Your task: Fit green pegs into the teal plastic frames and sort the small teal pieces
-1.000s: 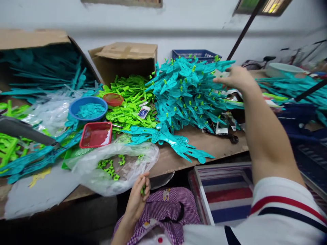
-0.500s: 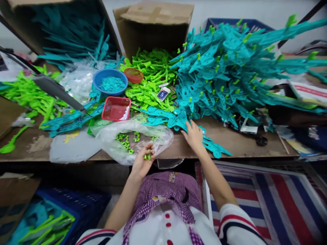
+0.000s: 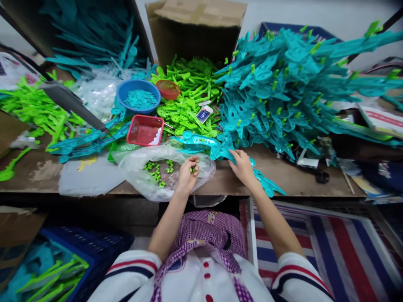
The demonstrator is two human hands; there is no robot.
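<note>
My left hand [image 3: 188,175] is closed around small green plastic pieces [image 3: 192,169], just above the right side of a clear plastic bag [image 3: 138,178]. More green pieces of the same sort [image 3: 154,174] lie in the bag. With thumb and fingers, my right hand [image 3: 243,168] grips the edge of a long flat turquoise plastic part [image 3: 220,147] lying on the table. Another turquoise part [image 3: 267,182] sticks out to the right, beyond that hand; whether the two are joined is hidden by the hand.
A tall heap of turquoise parts [image 3: 270,84] stands at the right. Green parts [image 3: 189,111] are piled before a cardboard box [image 3: 195,31]. A blue bowl [image 3: 121,98], a red basket [image 3: 138,131] and a grey powered screwdriver [image 3: 71,105] are at the left.
My left hand has moved right and up, closer to the turquoise part, still with green pieces in it. My right hand stays on the part; the view has shifted slightly.
</note>
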